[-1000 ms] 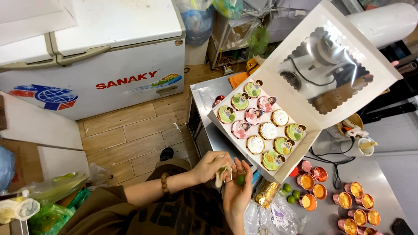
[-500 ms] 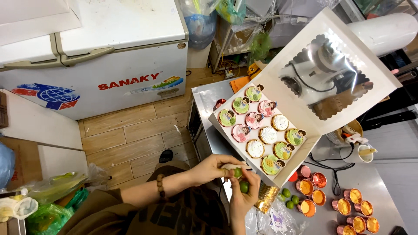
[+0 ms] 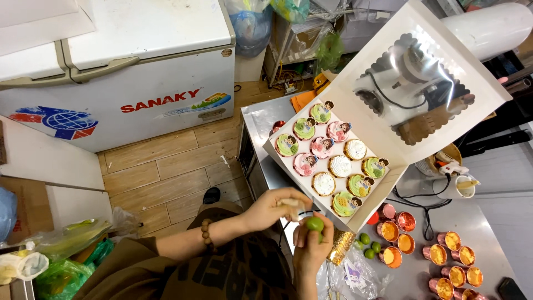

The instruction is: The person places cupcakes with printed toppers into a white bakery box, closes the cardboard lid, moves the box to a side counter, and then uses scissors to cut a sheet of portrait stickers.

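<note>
My right hand (image 3: pixel 310 250) pinches a small green ball (image 3: pixel 315 224) between its fingertips, just in front of the near corner of an open white cake box (image 3: pixel 388 176). My left hand (image 3: pixel 270 209), with a bead bracelet on the wrist, grips a small pale object (image 3: pixel 297 206) and holds it against the ball. The box holds several cupcakes (image 3: pixel 327 160) topped in green, pink and white, some with little figure decorations. Its windowed lid (image 3: pixel 422 83) stands open behind them.
A few more green balls (image 3: pixel 368 245) lie on the steel table (image 3: pixel 261 125), beside a gold foil piece (image 3: pixel 340 248) and a plastic wrapper (image 3: pixel 355 278). Several orange-filled foil cups (image 3: pixel 444 255) stand at the right. A white chest freezer (image 3: pixel 127 66) is on the left, and bags (image 3: pixel 55 250) lie at lower left.
Both hands have stayed together on the green ball, shifting slightly toward the box's near corner. The view has tilted a little.
</note>
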